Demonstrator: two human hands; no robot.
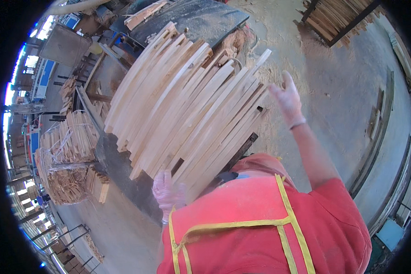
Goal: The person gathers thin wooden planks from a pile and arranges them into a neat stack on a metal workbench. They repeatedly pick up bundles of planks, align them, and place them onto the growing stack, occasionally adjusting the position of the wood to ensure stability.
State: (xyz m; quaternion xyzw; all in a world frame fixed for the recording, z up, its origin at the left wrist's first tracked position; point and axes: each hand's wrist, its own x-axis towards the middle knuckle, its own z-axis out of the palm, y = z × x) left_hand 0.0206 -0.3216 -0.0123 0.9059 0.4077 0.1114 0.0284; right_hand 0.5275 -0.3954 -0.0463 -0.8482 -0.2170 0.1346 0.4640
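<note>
A broad stack of pale wooden strips (pixel 182 105) lies slantwise in front of me, its ends uneven. By the strips' near-left ends is my left hand (pixel 169 189), in a whitish glove, with its fingers stretched upward; whether it touches the wood I cannot tell. My right hand (pixel 287 98), gloved the same way, is held off the right ends of the strips, thumb and fingers apart, with nothing in it. One strip (pixel 262 58) sticks out past the others at the far right of the stack.
Beyond the stack is a dark, dusty tabletop (pixel 210 20). Bundled wood pieces (pixel 68 160) stand to the left. A rack of strips (pixel 340 20) is at the far right, and long boards (pixel 376 132) lie along the right side. Sawdust (pixel 278 41) covers parts of the floor.
</note>
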